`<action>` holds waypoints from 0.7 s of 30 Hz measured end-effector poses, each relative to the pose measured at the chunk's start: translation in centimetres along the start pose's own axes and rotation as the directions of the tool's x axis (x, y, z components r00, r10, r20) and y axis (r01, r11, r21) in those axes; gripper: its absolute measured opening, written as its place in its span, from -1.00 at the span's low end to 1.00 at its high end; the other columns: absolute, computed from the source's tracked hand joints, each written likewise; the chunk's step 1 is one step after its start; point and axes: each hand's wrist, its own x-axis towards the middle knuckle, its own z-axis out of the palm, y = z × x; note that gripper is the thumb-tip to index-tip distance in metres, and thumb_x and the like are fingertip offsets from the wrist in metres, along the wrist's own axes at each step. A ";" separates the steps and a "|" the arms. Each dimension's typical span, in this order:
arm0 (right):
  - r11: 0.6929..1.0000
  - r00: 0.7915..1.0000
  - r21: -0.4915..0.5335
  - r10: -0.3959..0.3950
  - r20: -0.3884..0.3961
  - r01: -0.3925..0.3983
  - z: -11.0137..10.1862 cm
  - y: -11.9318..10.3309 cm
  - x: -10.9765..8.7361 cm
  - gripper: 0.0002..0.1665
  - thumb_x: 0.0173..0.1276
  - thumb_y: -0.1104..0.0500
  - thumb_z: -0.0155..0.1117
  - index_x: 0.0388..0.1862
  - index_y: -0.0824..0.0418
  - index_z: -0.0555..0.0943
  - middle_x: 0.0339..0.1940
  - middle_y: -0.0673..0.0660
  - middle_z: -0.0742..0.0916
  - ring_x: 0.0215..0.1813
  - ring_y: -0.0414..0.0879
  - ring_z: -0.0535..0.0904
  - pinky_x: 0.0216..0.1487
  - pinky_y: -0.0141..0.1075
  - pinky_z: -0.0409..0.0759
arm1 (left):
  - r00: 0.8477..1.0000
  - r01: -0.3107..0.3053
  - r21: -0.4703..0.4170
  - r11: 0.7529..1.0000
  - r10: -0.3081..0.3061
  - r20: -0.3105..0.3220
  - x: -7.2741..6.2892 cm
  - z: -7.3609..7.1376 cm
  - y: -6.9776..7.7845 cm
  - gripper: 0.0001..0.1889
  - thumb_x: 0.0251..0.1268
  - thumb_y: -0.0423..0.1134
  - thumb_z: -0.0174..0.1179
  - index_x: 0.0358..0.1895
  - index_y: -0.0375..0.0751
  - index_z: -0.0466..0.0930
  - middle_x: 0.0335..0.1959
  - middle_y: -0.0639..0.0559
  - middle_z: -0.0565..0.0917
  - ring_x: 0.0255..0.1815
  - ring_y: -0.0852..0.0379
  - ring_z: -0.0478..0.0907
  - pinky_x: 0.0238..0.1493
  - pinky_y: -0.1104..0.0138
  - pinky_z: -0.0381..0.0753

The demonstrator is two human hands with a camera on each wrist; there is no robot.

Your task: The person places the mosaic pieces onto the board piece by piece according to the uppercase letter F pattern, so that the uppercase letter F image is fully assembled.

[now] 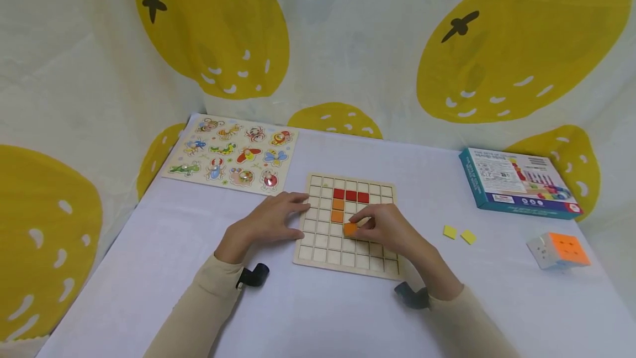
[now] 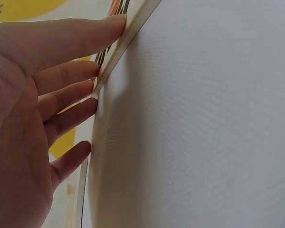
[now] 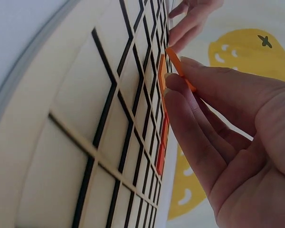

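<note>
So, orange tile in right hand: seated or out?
Out. The right hand pinches the orange tile; the right wrist view shows it tilted, not flat in the grid board. Edge contact: cannot tell.

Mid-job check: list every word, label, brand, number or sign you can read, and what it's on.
"FIVE SETS OF": seemingly this, along the far edge of the box; the rest of that line is blurred.
Box, remaining print, including its side text, small label and round symbols: too small or blurred to read.
Board and tiles: no writing visible.
Puzzle: pictures, no legible words.
Cube: no legible writing.
</note>
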 end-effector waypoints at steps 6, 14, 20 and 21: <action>1.000 1.000 -0.002 -0.030 -0.005 0.030 0.9 -0.5 0.7 -0.73 0.17 0.27 0.56 -0.11 0.18 0.81 -0.13 0.09 0.84 -0.31 -0.27 0.70 -0.23 -0.49 0.66 | 1.000 -0.011 0.000 1.000 0.011 -0.005 0.0 0.0 0.1 -0.29 0.19 0.01 0.44 0.43 -0.06 0.50 0.59 0.04 0.35 0.60 -0.07 0.28 0.54 -0.07 0.31; 1.000 1.000 -0.006 -0.008 -0.026 0.008 2.1 -0.8 1.2 -0.74 0.17 0.30 0.52 -0.12 0.19 0.82 -0.17 0.06 0.85 -0.32 -0.31 0.68 -0.21 -0.47 0.66 | 1.000 -0.020 0.006 1.000 0.020 -0.015 -0.1 -0.1 0.2 -0.30 0.19 0.01 0.44 0.42 -0.07 0.51 0.58 0.03 0.36 0.59 -0.07 0.30 0.52 -0.07 0.33; 0.993 0.996 -0.117 -0.034 -0.076 0.025 2.7 -1.3 1.2 -0.77 0.17 0.27 0.50 -0.16 0.21 0.83 -0.27 0.02 0.84 -0.34 -0.31 0.61 -0.25 -0.47 0.59 | 1.000 -0.022 0.011 1.000 0.022 -0.017 -0.1 0.0 0.1 -0.29 0.19 0.01 0.44 0.42 -0.07 0.51 0.58 0.02 0.36 0.59 -0.08 0.30 0.53 -0.07 0.33; 0.991 0.996 -0.131 -0.032 -0.082 0.021 2.8 -1.5 1.2 -0.77 0.17 0.26 0.50 -0.16 0.20 0.84 -0.29 0.01 0.84 -0.35 -0.31 0.59 -0.25 -0.46 0.57 | 1.000 -0.020 0.011 1.000 0.020 -0.015 0.0 0.0 0.0 -0.29 0.19 0.01 0.44 0.42 -0.06 0.51 0.59 0.03 0.36 0.59 -0.08 0.30 0.53 -0.07 0.32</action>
